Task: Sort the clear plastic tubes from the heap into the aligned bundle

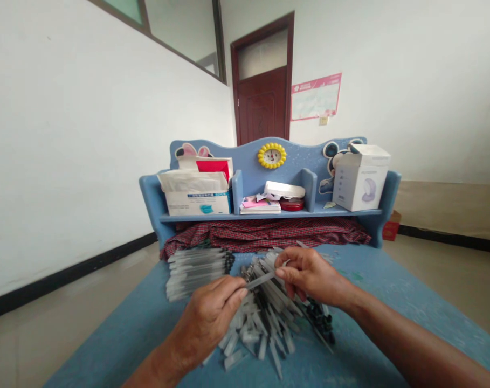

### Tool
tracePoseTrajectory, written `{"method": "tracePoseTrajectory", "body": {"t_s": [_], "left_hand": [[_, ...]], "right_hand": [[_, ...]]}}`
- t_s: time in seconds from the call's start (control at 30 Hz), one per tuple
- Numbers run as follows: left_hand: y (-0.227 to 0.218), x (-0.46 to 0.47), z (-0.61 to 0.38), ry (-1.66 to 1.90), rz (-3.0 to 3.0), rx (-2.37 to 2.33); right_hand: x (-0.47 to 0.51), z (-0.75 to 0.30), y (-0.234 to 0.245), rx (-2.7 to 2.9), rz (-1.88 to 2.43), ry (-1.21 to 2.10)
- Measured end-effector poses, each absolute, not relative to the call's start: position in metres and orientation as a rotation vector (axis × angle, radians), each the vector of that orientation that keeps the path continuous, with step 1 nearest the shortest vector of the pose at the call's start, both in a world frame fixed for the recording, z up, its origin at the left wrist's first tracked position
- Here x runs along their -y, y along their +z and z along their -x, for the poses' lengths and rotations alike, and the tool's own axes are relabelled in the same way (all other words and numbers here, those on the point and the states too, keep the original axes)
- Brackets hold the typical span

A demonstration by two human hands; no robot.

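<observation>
My left hand and my right hand meet over the blue desk, both pinched on one clear plastic pen tube, each at one end. Beneath them lies a loose pile of clear pen tubes with small black caps at its right side. To the left, a neat stack of assembled pens lies side by side with dark tips pointing right.
A red checked cloth lies at the desk's back under a blue shelf. The shelf holds a mask box, booklets and a red tin, a white carton and a yellow clock. A brown door stands behind.
</observation>
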State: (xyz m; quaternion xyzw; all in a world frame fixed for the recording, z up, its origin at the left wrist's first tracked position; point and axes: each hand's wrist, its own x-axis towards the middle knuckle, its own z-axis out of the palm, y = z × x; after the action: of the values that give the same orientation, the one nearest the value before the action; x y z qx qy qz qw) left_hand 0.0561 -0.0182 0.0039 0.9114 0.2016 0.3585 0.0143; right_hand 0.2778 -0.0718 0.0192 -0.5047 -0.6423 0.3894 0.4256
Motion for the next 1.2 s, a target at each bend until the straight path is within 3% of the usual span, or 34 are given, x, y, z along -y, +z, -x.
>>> {"method": "tracePoseTrajectory", "body": {"t_s": [0.13, 0.67, 0.83, 1.03, 1.2], "left_hand": [[0.0041, 0.0192, -0.0564, 1.109, -2.821, -0.643], [0.0023, 0.0192, -0.0569, 1.058, -2.773, -0.698], [0.0035, 0.0209, -0.0577, 1.037, -2.749, -0.702], [0.0088, 0.0222, -0.0584, 0.926, -2.609, -0.802], [0.0101, 0.0242, -0.0601, 0.884, -2.581, -0.815]], "right_hand": [[0.0719, -0.2782, 0.0189, 1.672, 1.31, 0.871], [0.0692, -0.2803, 0.0149, 1.568, 1.218, 1.056], [0.0699, -0.28, 0.0148, 1.642, 1.321, 0.954], [0.0685, -0.286, 0.0193, 1.525, 1.118, 1.106], [0.0668, -0.2817, 0.0189, 1.437, 1.102, 1.011]]}}
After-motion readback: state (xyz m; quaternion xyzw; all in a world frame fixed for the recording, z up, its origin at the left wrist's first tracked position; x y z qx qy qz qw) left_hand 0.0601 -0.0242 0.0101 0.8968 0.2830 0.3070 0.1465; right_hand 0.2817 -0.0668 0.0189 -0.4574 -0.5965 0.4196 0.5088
